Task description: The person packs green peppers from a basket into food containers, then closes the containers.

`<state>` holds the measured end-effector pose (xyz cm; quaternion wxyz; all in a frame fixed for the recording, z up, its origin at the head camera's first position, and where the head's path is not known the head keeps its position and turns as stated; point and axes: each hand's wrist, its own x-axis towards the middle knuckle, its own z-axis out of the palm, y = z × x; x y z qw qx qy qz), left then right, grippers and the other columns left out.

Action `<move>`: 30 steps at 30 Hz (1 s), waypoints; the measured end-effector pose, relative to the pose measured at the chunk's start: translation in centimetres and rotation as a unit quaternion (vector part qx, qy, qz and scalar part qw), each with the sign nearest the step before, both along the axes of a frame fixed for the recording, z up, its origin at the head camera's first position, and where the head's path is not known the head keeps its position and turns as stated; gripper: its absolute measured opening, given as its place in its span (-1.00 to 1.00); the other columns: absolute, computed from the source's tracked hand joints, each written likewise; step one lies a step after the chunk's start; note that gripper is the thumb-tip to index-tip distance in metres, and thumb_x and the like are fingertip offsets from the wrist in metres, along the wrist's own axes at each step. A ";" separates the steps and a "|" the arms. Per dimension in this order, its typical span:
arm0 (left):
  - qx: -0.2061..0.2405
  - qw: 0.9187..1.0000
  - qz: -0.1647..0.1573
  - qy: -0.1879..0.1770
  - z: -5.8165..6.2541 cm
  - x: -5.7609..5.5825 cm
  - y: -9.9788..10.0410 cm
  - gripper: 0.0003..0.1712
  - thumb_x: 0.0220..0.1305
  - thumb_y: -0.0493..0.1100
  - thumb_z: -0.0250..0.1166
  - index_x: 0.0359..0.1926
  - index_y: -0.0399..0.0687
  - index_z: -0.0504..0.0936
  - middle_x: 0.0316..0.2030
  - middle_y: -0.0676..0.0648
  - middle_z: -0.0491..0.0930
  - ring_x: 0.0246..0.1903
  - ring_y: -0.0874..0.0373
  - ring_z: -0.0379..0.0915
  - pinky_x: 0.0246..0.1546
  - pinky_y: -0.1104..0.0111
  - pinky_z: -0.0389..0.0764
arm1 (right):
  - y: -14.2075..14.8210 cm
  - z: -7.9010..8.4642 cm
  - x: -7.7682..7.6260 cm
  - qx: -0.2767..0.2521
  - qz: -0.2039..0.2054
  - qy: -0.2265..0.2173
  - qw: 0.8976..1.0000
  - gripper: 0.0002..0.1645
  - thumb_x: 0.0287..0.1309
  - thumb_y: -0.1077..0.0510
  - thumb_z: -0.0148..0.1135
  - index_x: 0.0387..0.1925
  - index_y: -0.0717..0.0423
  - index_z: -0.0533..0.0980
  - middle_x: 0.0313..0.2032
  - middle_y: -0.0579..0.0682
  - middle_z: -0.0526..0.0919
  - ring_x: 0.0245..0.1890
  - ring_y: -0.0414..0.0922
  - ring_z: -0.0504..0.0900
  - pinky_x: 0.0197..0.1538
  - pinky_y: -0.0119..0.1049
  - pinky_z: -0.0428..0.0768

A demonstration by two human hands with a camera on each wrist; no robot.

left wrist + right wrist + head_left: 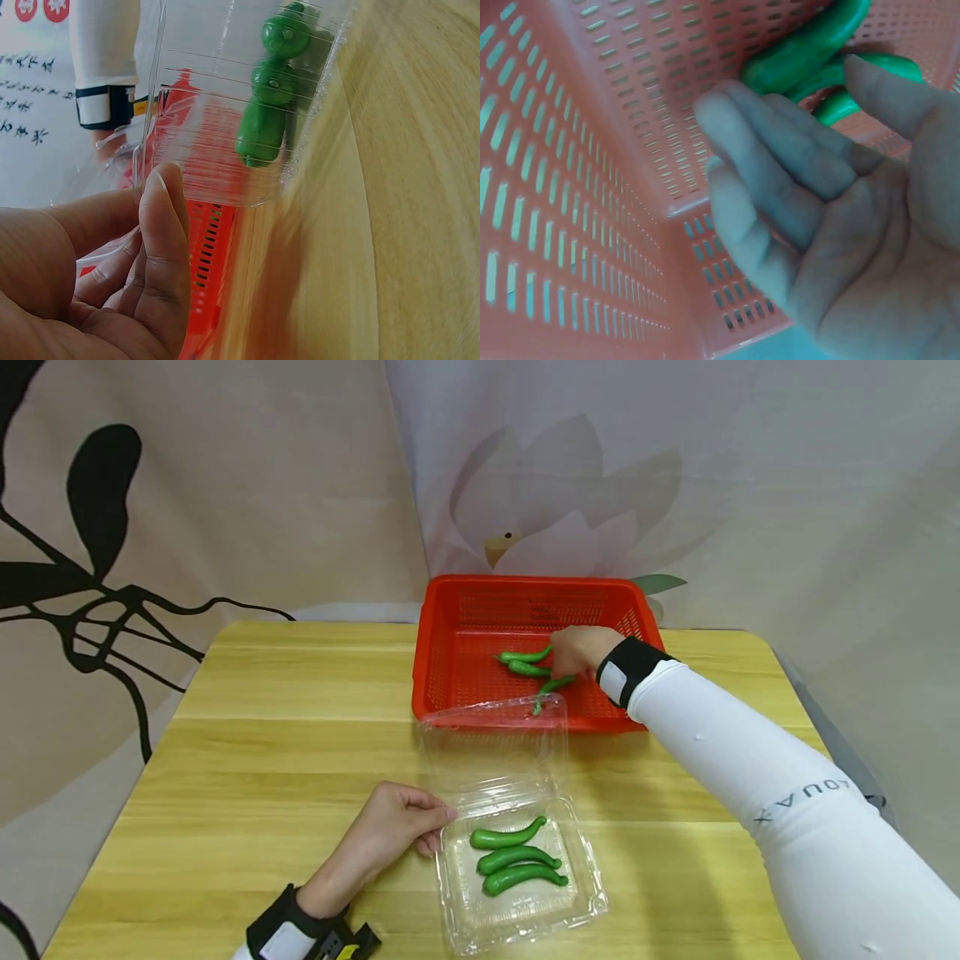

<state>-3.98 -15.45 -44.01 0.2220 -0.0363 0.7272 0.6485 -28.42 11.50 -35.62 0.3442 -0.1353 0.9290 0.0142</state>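
My left hand (393, 827) pinches the left edge of a clear plastic clamshell box (517, 922), near its hinge, between thumb and fingers. The box's lid stands raised, overlapping the basket's front rim in the head view. Three green chili peppers (519, 858) lie side by side in its base. Inside a red plastic basket (438, 652), my right hand (583, 650) reaches down beside several more green peppers (525, 656). From the right wrist view, its fingers are loosely bent, the palm holds nothing, and the fingertips are close to a green pepper (806, 52).
The basket stands at the back of a wooden table (300, 718), with slotted walls around my right hand. Behind the table hangs a pale cloth (300, 485) printed with flowers and dark leaves. My right sleeve (780, 785) spans the table's right side.
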 end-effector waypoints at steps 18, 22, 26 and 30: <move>0.003 1.000 0.000 0.010 -0.2 0.1 -0.2 -0.74 0.37 -0.25 0.45 -0.21 -0.48 0.75 -0.53 -0.10 0.67 -0.61 0.18 0.57 -0.56 0.39 0.69 | -0.4 -1.5 -0.1 0.001 -0.042 -0.009 0.999 -0.57 0.34 -0.13 0.38 -0.33 0.12 0.47 -0.33 0.02 0.53 -0.24 0.00 0.69 -0.27 -0.25 0.67; 0.002 1.000 -0.001 0.009 -0.2 0.1 -0.2 -0.75 0.37 -0.25 0.44 -0.21 -0.48 0.75 -0.53 -0.11 0.68 -0.61 0.18 0.57 -0.56 0.39 0.69 | -0.3 -1.6 -0.3 -0.012 -0.041 -0.009 0.999 -0.69 0.28 0.07 0.43 -0.19 0.24 0.56 -0.21 0.13 0.61 -0.19 0.06 0.71 -0.24 -0.20 0.74; 0.004 1.000 -0.001 0.009 -0.1 0.1 -0.2 -0.74 0.37 -0.25 0.44 -0.20 -0.49 0.75 -0.52 -0.12 0.68 -0.61 0.18 0.58 -0.56 0.39 0.69 | 0.2 -1.9 -0.5 -0.014 -0.039 0.010 0.999 -0.79 0.20 0.25 0.39 -0.17 0.27 0.57 -0.21 0.19 0.63 -0.33 0.05 0.67 -0.36 -0.23 0.69; 0.004 1.000 -0.001 0.008 -0.1 0.1 -0.1 -0.74 0.37 -0.25 0.45 -0.20 -0.49 0.75 -0.53 -0.10 0.67 -0.61 0.17 0.58 -0.56 0.39 0.69 | 0.6 -2.1 -0.5 -0.019 -0.048 0.011 0.999 -0.77 0.18 0.34 0.35 -0.12 0.31 0.58 -0.20 0.24 0.62 -0.43 0.02 0.67 -0.42 -0.25 0.69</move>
